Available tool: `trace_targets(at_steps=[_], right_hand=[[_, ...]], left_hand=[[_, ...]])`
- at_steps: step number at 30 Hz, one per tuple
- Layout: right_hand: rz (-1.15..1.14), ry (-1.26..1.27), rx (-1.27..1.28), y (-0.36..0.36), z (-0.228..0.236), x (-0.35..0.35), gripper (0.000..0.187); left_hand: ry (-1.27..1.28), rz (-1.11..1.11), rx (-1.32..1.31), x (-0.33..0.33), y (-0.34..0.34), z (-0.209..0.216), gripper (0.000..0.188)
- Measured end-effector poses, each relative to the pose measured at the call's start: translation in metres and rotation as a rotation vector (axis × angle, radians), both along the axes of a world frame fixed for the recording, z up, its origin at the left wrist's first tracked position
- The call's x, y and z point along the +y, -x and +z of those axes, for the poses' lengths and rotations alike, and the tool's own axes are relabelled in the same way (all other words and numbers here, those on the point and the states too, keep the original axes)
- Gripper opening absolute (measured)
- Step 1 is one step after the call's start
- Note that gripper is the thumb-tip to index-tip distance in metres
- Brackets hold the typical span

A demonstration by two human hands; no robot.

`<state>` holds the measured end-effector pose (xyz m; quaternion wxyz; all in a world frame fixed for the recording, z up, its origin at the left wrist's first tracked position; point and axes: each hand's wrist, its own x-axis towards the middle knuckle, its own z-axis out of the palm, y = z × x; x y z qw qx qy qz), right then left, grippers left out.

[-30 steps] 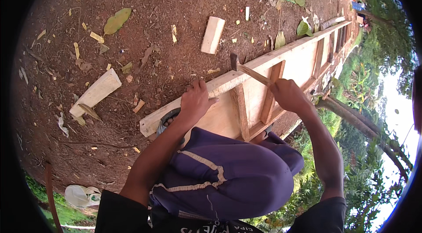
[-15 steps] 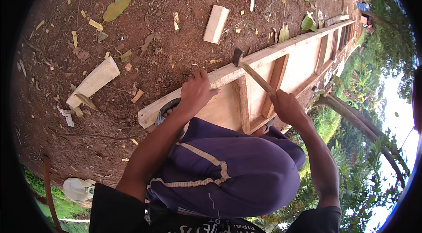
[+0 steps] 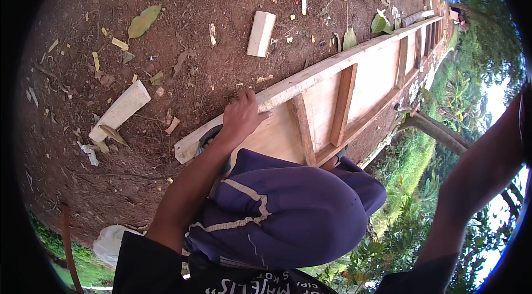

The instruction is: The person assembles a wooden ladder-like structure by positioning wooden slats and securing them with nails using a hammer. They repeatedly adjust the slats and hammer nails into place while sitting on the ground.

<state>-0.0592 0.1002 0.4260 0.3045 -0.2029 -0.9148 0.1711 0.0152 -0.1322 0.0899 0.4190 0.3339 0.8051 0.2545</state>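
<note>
A long wooden frame [image 3: 327, 76] with crosspieces and a pale plywood sheet [image 3: 271, 136] inside it lies on the ground, running off to the upper right. Near its closer end, my left hand [image 3: 241, 116] grips the long side rail, fingers over the outer edge and thumb on the inner side. One foot in a dark sandal [image 3: 209, 140] rests beside that hand, against the frame. My right forearm [image 3: 479, 175] is lifted high at the right rim; its hand lies beyond the picture, so what it holds is hidden.
A short wood block [image 3: 261, 34] and a longer offcut [image 3: 121, 110] lie on the brown soil, among chips and leaves. My bent knees in purple trousers [image 3: 299, 211] are close to the frame. A white bag [image 3: 109, 244] sits lower left; a tree trunk [image 3: 438, 130] stands right.
My right hand, which held a wooden-handled tool with a dark metal head at the rail, has swung up and right out of view. My left hand keeps its grip on the rail.
</note>
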Motion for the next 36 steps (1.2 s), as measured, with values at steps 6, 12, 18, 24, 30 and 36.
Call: trace_targets(at_steps=[6,12,18,24,30,36], right_hand=[[0.154,-0.080,-1.268,-0.268,-0.141,-0.046,0.020],[-0.502,0.913,-0.622,-0.187,-0.097,-0.090,0.028],[-0.455,1.132,-0.060,-0.167,-0.156,-0.119,0.011],[-0.464,0.871,-0.505,-0.099,-0.111,-0.080,0.021],[-0.241,0.629,-1.540,-0.109,-0.150,-0.026,0.029],[-0.135,0.490,-1.306,-0.037,-0.108,0.006,0.036]], left_hand=[[0.018,0.014,-0.045,0.002,0.003,0.000,0.084],[0.083,0.020,-0.082,-0.001,0.005,0.009,0.086],[0.080,0.021,-0.054,0.001,0.001,0.008,0.086],[0.030,0.015,-0.004,-0.004,0.000,0.002,0.078],[0.057,-0.024,-0.010,0.002,-0.001,0.006,0.083],[0.028,0.001,-0.023,-0.001,0.001,0.004,0.086]])
